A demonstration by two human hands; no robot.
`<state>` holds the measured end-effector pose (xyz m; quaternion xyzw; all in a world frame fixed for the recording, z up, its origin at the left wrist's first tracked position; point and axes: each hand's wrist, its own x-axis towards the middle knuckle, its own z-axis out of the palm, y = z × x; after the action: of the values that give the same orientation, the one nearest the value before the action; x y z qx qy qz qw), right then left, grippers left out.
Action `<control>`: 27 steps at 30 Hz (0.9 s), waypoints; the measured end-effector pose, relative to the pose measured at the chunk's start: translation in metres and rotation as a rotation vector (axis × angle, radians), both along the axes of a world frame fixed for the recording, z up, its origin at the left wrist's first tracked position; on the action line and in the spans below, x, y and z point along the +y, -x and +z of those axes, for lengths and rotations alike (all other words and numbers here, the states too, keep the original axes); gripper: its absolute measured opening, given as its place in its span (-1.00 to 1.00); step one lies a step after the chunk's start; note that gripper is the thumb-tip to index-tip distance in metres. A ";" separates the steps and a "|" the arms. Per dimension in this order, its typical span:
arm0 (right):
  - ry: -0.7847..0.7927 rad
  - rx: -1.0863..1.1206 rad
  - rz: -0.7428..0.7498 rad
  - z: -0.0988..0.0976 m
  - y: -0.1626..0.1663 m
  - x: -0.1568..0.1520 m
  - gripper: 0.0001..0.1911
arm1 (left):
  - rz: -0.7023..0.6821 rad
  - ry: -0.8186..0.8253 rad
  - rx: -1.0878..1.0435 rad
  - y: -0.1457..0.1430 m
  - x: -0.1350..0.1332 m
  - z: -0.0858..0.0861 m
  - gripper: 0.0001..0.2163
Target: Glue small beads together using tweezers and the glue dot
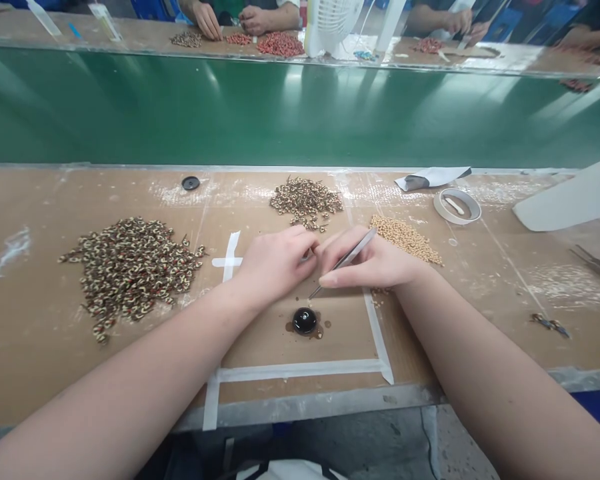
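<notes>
My right hand (363,260) grips a pair of metal tweezers (347,259), their tip slanting down to the left. Close against it is my left hand (280,257), its fingers curled together; whatever they pinch, if anything, is hidden. Just below the tweezer tip sits a small round black dish (305,321) of glossy dark liquid, with brown drips around it. Beyond my hands lies a heap of small dark-and-cream ring-like parts (305,199). Tan beads (405,239) are spread beside and partly behind my right hand.
A larger pile of similar parts (135,267) is at left. A black lid (191,183), tape roll (457,206), foil packet (433,178) and another pair of tweezers (597,262) lie around. Behind the green divider (230,110), other people's hands (230,20) work near a fan (333,27).
</notes>
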<state>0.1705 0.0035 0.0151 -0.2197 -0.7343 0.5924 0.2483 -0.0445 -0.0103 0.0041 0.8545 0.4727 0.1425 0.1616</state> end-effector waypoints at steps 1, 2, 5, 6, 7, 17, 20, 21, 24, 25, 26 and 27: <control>-0.019 0.071 -0.057 0.001 -0.002 0.002 -0.74 | -0.007 -0.008 0.000 0.000 0.000 0.000 -0.88; -0.035 0.143 -0.122 0.001 -0.003 0.004 -0.73 | -0.015 -0.013 0.003 0.000 0.000 0.000 -0.88; -0.022 0.324 -0.333 -0.002 -0.007 0.010 -0.69 | -0.030 -0.017 0.010 0.001 -0.001 0.002 -0.88; -0.005 0.368 -0.398 -0.004 -0.007 0.012 -0.67 | -0.034 -0.014 0.012 0.001 -0.001 0.003 -0.87; 0.014 0.399 -0.454 -0.006 -0.007 0.014 -0.67 | -0.037 -0.010 0.016 0.001 -0.002 0.004 -0.87; 0.031 0.502 -0.522 -0.010 -0.002 0.017 -0.72 | -0.004 0.043 0.006 0.000 -0.004 0.009 -0.78; 0.053 0.481 -0.536 -0.010 -0.002 0.018 -0.69 | 0.018 0.050 0.001 -0.002 -0.002 0.008 -0.79; 0.060 0.473 -0.538 -0.011 -0.002 0.019 -0.68 | 0.030 0.054 -0.001 -0.003 -0.001 0.008 -0.79; 0.063 0.476 -0.525 -0.013 -0.001 0.020 -0.68 | 0.047 0.063 0.004 -0.004 0.001 0.006 -0.81; 0.063 0.481 -0.518 -0.014 0.000 0.021 -0.69 | 0.044 0.064 0.006 -0.005 0.001 0.005 -0.82; 0.063 0.485 -0.511 -0.015 0.000 0.021 -0.70 | 0.038 0.064 0.005 -0.005 0.000 0.004 -0.83; 0.063 0.488 -0.508 -0.015 0.000 0.021 -0.70 | 0.029 0.063 -0.002 -0.005 0.000 0.004 -0.84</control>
<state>0.1705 0.0244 0.0001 -0.2549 -0.5566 0.5692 0.5489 -0.0395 -0.0102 0.0077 0.8420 0.4889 0.1309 0.1869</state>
